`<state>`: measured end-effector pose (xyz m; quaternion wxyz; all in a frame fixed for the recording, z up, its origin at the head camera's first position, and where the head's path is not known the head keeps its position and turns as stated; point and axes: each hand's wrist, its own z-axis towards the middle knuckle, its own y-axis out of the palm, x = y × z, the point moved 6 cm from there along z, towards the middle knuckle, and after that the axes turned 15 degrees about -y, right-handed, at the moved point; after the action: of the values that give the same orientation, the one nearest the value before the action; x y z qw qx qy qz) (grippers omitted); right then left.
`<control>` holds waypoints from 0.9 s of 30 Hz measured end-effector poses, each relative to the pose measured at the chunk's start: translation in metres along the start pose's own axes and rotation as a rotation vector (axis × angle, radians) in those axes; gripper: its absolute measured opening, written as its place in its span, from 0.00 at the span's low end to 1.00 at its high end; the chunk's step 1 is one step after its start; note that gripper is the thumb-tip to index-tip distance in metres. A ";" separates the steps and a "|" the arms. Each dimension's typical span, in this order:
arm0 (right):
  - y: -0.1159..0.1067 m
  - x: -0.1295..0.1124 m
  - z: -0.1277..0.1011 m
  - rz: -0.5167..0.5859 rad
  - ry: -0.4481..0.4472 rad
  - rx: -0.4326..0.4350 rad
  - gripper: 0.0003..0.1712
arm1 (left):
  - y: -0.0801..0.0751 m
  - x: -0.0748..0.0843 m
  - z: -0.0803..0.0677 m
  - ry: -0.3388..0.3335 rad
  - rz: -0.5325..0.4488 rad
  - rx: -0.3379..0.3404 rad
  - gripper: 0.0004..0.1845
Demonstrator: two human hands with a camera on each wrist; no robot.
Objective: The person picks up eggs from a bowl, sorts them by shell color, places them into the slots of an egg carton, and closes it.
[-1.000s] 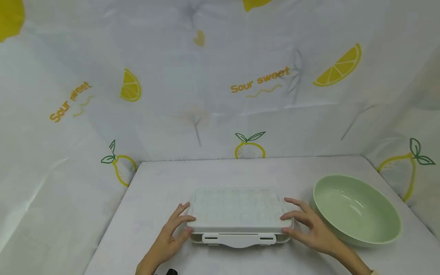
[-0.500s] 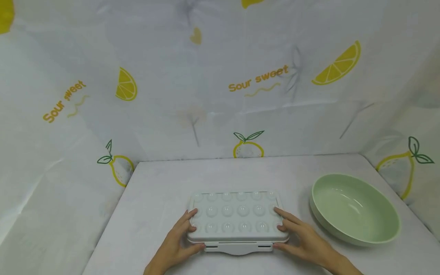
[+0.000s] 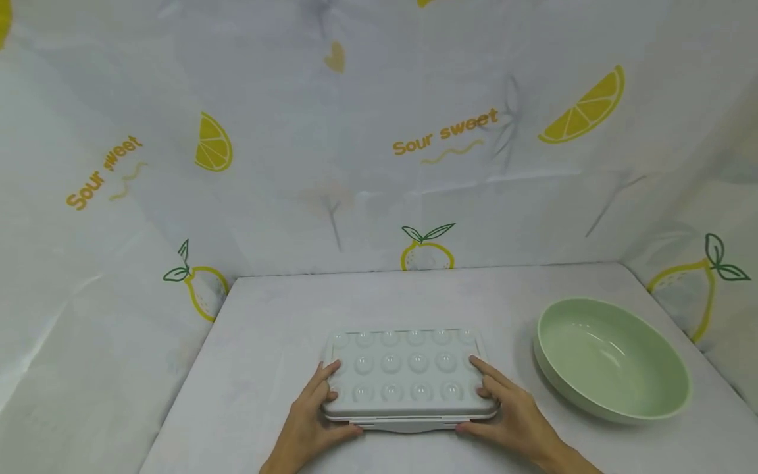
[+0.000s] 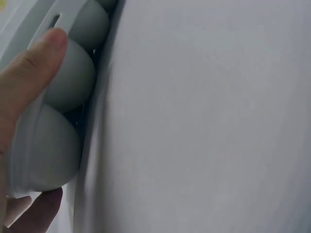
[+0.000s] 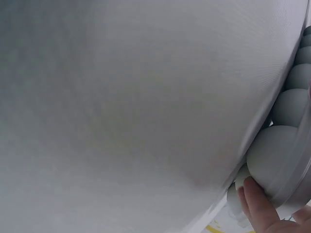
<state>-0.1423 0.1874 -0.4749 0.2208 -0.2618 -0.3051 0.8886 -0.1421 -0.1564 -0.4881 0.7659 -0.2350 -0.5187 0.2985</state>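
A white egg storage box (image 3: 405, 378) with a lid domed in rows lies flat near the table's front, lid down. My left hand (image 3: 308, 415) holds its left end, fingers on the side and lid, thumb on the front latch (image 3: 408, 428). Holding the opposite end the same way is my right hand (image 3: 521, 418), its thumb also at the latch. In the left wrist view, the thumb (image 4: 36, 63) lies by a latch slot above the rounded egg cups (image 4: 53, 150). The right wrist view has fingers (image 5: 257, 204) against the box's rounded underside (image 5: 274, 155).
A large pale green bowl (image 3: 612, 362) stands on the white table (image 3: 278, 316) right of the box, beyond my right hand. Behind and at both sides hangs a white cloth (image 3: 284, 197) printed with lemons.
The lid has come down, its front edge now lower and nearer me. Both thumbs have moved inward onto the latch, which has folded downward. The bowl stays put.
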 end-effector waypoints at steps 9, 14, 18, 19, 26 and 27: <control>-0.006 -0.009 -0.003 -0.114 -0.064 0.001 0.34 | -0.002 0.008 -0.005 0.077 0.054 0.076 0.34; -0.007 -0.009 -0.005 -0.145 -0.081 -0.015 0.35 | 0.000 0.009 -0.008 0.093 0.063 0.096 0.35; -0.006 -0.009 -0.006 -0.161 -0.071 -0.023 0.35 | 0.000 0.008 -0.010 0.083 0.055 0.096 0.35; -0.006 -0.009 -0.006 -0.167 -0.067 -0.025 0.35 | 0.000 0.008 -0.010 0.078 0.056 0.095 0.35; -0.007 -0.005 0.002 -0.149 -0.009 -0.084 0.33 | -0.011 0.017 0.003 0.081 0.222 0.055 0.35; -0.009 -0.004 0.005 -0.150 0.000 -0.091 0.31 | -0.013 0.020 0.007 0.071 0.245 0.020 0.34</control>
<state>-0.1399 0.1892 -0.4647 0.2745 -0.2479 -0.3639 0.8549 -0.1400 -0.1512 -0.4643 0.7441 -0.2992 -0.4556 0.3864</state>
